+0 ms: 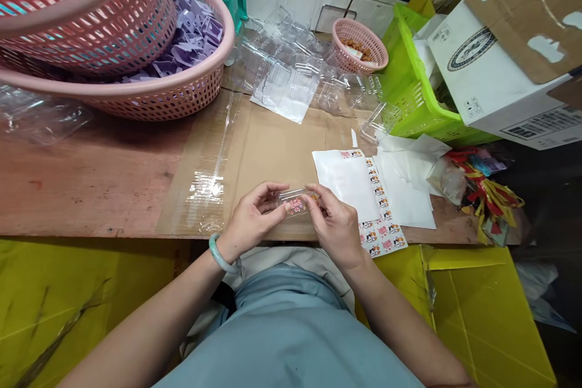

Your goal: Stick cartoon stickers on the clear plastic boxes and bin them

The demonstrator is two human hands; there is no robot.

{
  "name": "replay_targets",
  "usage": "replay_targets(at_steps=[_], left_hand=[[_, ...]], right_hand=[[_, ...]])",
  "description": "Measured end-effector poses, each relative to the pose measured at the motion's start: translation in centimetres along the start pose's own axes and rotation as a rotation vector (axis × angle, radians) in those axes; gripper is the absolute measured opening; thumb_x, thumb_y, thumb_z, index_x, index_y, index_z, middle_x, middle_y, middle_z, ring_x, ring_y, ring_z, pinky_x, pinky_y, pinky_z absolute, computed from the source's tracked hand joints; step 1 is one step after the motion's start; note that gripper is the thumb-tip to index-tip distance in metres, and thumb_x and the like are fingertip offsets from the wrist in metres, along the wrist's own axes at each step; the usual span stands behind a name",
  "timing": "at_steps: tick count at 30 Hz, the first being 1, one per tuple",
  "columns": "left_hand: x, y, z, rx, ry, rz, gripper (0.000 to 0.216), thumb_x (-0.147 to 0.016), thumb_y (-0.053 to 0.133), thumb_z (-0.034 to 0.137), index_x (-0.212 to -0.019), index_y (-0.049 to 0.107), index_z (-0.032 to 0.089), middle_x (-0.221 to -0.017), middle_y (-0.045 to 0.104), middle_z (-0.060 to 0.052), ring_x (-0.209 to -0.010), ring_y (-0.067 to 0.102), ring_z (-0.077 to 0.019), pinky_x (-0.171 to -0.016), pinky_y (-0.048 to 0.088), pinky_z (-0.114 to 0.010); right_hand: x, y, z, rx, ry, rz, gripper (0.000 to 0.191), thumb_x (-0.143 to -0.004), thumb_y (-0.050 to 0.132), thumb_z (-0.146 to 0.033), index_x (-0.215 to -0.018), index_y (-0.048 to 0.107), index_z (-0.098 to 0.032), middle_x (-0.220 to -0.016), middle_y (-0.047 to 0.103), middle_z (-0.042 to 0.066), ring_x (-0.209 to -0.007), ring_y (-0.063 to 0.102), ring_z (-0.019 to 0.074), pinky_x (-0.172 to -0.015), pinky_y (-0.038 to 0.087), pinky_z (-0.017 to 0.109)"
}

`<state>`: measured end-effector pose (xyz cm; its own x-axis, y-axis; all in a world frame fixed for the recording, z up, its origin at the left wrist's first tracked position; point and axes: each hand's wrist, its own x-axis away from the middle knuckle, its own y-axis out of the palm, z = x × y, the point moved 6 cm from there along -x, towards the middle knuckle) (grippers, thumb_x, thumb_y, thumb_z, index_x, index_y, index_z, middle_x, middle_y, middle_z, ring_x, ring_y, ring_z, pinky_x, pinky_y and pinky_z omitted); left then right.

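Between both hands, just over the table's front edge, is a small clear plastic box (291, 195) with a pink printed sticker (295, 205) on its face. My left hand (254, 218) grips the box's left end, thumb on the front and fingers behind. The right end is pinched by my right hand (334, 224), whose thumb presses near an orange patch at that side. Right of my right hand lie sticker sheets (384, 236) printed with cats and pink lettering, partly covered by a white sheet (343, 182).
Clear plastic boxes (273, 73) are heaped at the back. A large pink basket (200, 88) of purple pieces (193, 30) stands at left. A small pink basket (364, 42), a green crate (416, 97), a carton (500, 66) and ribboned items (488, 194) are toward the right.
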<state>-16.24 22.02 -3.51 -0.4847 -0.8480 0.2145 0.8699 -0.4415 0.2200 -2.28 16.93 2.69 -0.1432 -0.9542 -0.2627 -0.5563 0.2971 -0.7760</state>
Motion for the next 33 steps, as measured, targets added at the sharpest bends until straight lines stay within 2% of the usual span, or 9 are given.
replay_targets(at_steps=[6,11,13,15,18,20,23,28,33], left_hand=[[0.1,0.0,0.0,-0.066,0.011,0.017,0.042,-0.078,0.072,0.038,-0.110,0.060,0.014,-0.119,0.064,-0.011,-0.108,0.063,-0.0231,-0.098,0.051,-0.040],[-0.2,-0.3,-0.2,-0.025,0.009,0.001,0.041,-0.078,0.071,0.037,-0.110,0.059,0.015,-0.123,0.063,-0.013,-0.114,0.061,-0.0241,-0.099,0.051,-0.040],[-0.2,-0.3,-0.3,-0.037,0.009,0.005,0.040,-0.079,0.071,0.036,-0.110,0.059,0.015,-0.123,0.063,-0.012,-0.115,0.061,-0.0241,-0.100,0.051,-0.040],[-0.1,-0.3,-0.2,-0.049,0.016,0.008,0.040,-0.079,0.071,0.036,-0.110,0.059,0.016,-0.123,0.064,-0.012,-0.115,0.061,-0.0237,-0.101,0.050,-0.040],[0.2,-0.2,-0.1,-0.049,0.031,0.009,0.040,-0.079,0.071,0.037,-0.111,0.059,0.016,-0.124,0.063,-0.012,-0.114,0.061,-0.0230,-0.101,0.050,-0.040],[0.4,-0.1,-0.1,-0.040,0.033,-0.001,0.040,-0.079,0.071,0.037,-0.112,0.058,0.017,-0.126,0.062,-0.012,-0.115,0.061,-0.0227,-0.102,0.050,-0.039],[0.5,0.0,-0.2,-0.051,0.030,-0.014,0.042,-0.080,0.070,0.037,-0.114,0.058,0.016,-0.131,0.060,-0.013,-0.118,0.059,-0.0230,-0.104,0.048,-0.039],[0.3,-0.1,-0.2,-0.068,0.050,0.002,0.044,-0.079,0.069,0.040,-0.113,0.057,0.015,-0.132,0.059,-0.015,-0.121,0.057,-0.0244,-0.106,0.046,-0.041],[0.4,0.0,-0.4,-0.104,0.042,0.026,0.045,-0.081,0.067,0.042,-0.115,0.056,0.015,-0.126,0.062,-0.014,-0.115,0.060,-0.0235,-0.104,0.047,-0.041]], right_hand=[[0.1,0.1,1.0,0.098,-0.036,0.044,0.032,-0.097,0.047,-0.030,-0.121,0.063,-0.017,-0.088,0.074,0.009,-0.066,0.066,0.0167,-0.064,0.049,0.028],[0.1,-2.4,4.9,0.051,0.248,0.188,0.036,-0.095,0.048,-0.037,-0.120,0.062,-0.015,-0.058,0.056,-0.002,-0.050,0.050,0.0127,-0.057,0.044,0.026],[0.5,-2.3,5.5,-0.136,0.369,0.183,0.041,-0.094,0.048,-0.044,-0.123,0.056,-0.016,-0.066,0.057,-0.001,-0.054,0.052,0.0125,-0.058,0.046,0.025],[0.9,-0.9,4.9,-0.283,0.428,0.089,0.054,-0.089,0.053,-0.051,-0.131,0.048,-0.017,-0.086,0.065,0.004,-0.065,0.060,0.0141,-0.062,0.051,0.026],[1.2,1.6,3.4,-0.313,0.427,-0.052,0.075,-0.076,0.068,-0.055,-0.136,0.044,-0.018,-0.118,0.063,0.012,-0.096,0.065,0.0225,-0.081,0.054,0.033],[1.3,2.4,3.1,-0.326,0.419,-0.058,0.067,-0.077,0.068,-0.055,-0.130,0.051,-0.018,-0.124,0.062,0.013,-0.110,0.061,0.0258,-0.090,0.052,0.036],[1.2,2.3,3.8,-0.402,0.434,-0.061,0.048,-0.088,0.054,-0.053,-0.122,0.061,-0.019,-0.112,0.069,0.010,-0.098,0.066,0.0233,-0.085,0.054,0.035],[0.8,1.7,5.2,-0.431,0.455,-0.124,0.049,-0.095,0.039,-0.055,-0.113,0.068,-0.020,-0.084,0.071,0.004,-0.061,0.065,0.0159,-0.059,0.053,0.028],[0.9,2.2,5.9,-0.602,0.485,-0.147,0.051,-0.093,0.040,-0.059,-0.111,0.067,-0.020,-0.095,0.070,0.004,-0.068,0.066,0.0149,-0.054,0.053,0.024]])
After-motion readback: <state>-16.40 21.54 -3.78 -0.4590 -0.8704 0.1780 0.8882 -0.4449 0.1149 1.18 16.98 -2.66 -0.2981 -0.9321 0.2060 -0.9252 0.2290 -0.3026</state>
